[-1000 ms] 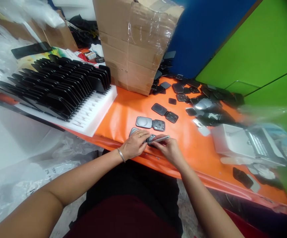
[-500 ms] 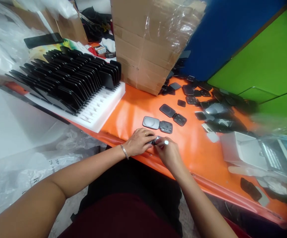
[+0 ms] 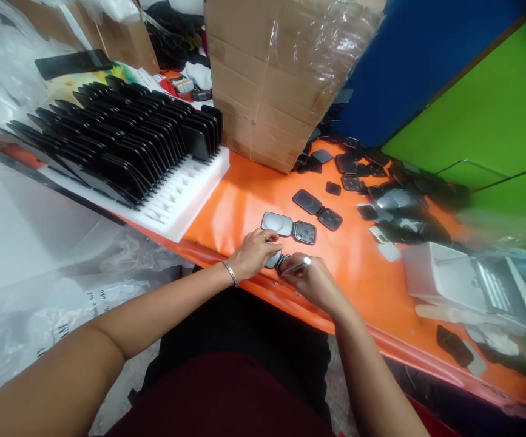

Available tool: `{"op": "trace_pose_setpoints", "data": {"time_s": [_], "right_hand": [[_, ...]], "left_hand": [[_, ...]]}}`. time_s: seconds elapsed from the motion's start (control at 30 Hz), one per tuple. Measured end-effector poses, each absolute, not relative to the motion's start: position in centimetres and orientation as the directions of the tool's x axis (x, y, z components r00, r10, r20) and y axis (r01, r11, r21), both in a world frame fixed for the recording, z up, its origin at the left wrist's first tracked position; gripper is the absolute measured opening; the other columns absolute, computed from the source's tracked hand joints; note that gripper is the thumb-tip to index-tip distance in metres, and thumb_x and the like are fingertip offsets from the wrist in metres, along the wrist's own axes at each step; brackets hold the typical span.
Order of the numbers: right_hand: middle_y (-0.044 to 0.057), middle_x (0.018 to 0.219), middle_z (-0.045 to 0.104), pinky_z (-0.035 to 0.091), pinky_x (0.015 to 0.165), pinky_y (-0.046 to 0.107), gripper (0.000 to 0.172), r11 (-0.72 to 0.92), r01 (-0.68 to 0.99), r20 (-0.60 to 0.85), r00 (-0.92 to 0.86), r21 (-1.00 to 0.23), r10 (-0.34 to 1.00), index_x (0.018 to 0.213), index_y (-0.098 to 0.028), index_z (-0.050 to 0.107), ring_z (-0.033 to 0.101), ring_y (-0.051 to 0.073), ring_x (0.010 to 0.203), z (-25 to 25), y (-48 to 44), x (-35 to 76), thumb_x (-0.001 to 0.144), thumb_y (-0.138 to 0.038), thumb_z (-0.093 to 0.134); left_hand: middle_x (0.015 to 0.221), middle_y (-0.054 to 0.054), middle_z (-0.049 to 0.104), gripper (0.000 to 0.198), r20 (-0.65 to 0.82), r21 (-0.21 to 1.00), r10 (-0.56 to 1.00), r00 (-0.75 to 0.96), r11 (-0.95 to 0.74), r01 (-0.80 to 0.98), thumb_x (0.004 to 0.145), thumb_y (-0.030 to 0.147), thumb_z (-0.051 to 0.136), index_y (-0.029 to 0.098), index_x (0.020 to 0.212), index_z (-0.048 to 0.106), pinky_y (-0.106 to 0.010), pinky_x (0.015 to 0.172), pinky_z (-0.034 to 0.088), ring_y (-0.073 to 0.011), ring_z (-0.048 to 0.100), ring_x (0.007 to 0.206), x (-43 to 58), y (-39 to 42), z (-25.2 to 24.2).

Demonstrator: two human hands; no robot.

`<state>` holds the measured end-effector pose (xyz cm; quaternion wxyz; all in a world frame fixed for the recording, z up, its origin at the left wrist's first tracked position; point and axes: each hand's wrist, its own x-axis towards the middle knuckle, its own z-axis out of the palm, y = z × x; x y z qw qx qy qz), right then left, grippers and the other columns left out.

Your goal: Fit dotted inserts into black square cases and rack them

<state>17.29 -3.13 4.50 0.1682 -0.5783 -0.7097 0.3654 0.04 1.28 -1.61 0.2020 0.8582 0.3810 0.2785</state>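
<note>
My left hand (image 3: 257, 252) is closed on the left part of a hinged black-and-grey folding piece (image 3: 272, 261) at the table's front edge. In my right hand (image 3: 310, 279) is a slim silver pen-like tool (image 3: 300, 265), its lower end hidden by the fingers near the piece's hinge. Just beyond my hands lies an open two-panel piece (image 3: 277, 224), one panel smooth with a round mark, the other black with round recesses. A second such piece (image 3: 307, 201) rests behind it, unfolded too.
White foam rack (image 3: 185, 209) at left holds rows of upright black plates (image 3: 144, 145). A tall cardboard box (image 3: 253, 91) stands behind. Loose black parts (image 3: 347, 164) lie at the back right, near a white open box (image 3: 445, 273). The table (image 3: 239, 188) is orange.
My left hand has shifted slightly left on the folding piece, showing more of its grey panel. My right hand has turned, and the tool now lies more sideways. The view tilts slightly.
</note>
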Motion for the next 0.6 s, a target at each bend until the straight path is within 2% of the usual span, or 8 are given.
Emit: {"op": "trace_pose_setpoints", "data": {"time_s": [0.07,0.17,0.3,0.47,0.6], "right_hand": [[0.001,0.067,0.068,0.046,0.055,0.024,0.009,0.082,0.674,-0.177,-0.308,-0.734,0.935,0.073,-0.017,0.064,0.061,0.015,0.058,4.2,-3.1,17.6,0.07,-0.012,0.058],[0.002,0.07,0.069,0.048,0.056,0.024,0.009,0.101,0.656,-0.163,-0.33,-0.748,0.93,0.076,-0.017,0.066,0.062,0.015,0.06,3.8,-3.1,17.7,0.073,-0.013,0.059],[0.004,0.077,0.07,0.05,0.059,0.026,0.008,0.121,0.619,-0.139,-0.356,-0.776,0.924,0.076,-0.017,0.067,0.064,0.016,0.065,3.7,-3.0,17.9,0.076,-0.016,0.06],[0.004,0.078,0.069,0.053,0.062,0.027,0.007,0.142,0.559,-0.178,-0.479,-0.817,0.86,0.079,-0.017,0.068,0.065,0.016,0.067,4.7,-2.0,18.5,0.077,-0.018,0.061],[0.003,0.076,0.068,0.052,0.063,0.028,0.005,0.185,0.576,-0.232,-0.573,-0.797,0.786,0.078,-0.017,0.068,0.064,0.016,0.067,5.2,-2.2,18.7,0.075,-0.016,0.064]], "left_hand": [[0.113,-0.008,0.057,0.019,0.352,0.591,0.759,0.547,-0.634,0.499,0.087,0.024,0.055,0.022,0.102,0.067,-0.038,0.09,0.045,-0.0214,0.052,0.103,-0.3,1.2,-1.4],[0.115,-0.01,0.059,0.027,0.409,0.638,0.699,0.587,-0.679,0.364,0.082,0.027,0.063,0.019,0.108,0.064,-0.039,0.097,0.043,-0.0219,0.053,0.108,-1.1,0.7,-1.4],[0.106,-0.007,0.067,0.018,0.499,0.601,0.567,0.655,-0.771,0.209,0.09,0.025,0.055,0.018,0.101,0.066,-0.038,0.098,0.045,-0.0191,0.057,0.109,-1.6,0.1,-2.2],[0.102,-0.007,0.069,0.018,0.553,0.554,0.571,0.607,-0.796,0.245,0.092,0.023,0.051,0.018,0.094,0.068,-0.04,0.097,0.046,-0.0187,0.06,0.105,-1.1,-0.2,-2.7],[0.103,-0.009,0.068,0.016,0.56,0.561,0.613,0.557,-0.776,0.289,0.091,0.023,0.053,0.017,0.093,0.068,-0.042,0.096,0.046,-0.0191,0.061,0.102,-0.7,-0.6,-2.7]]}}
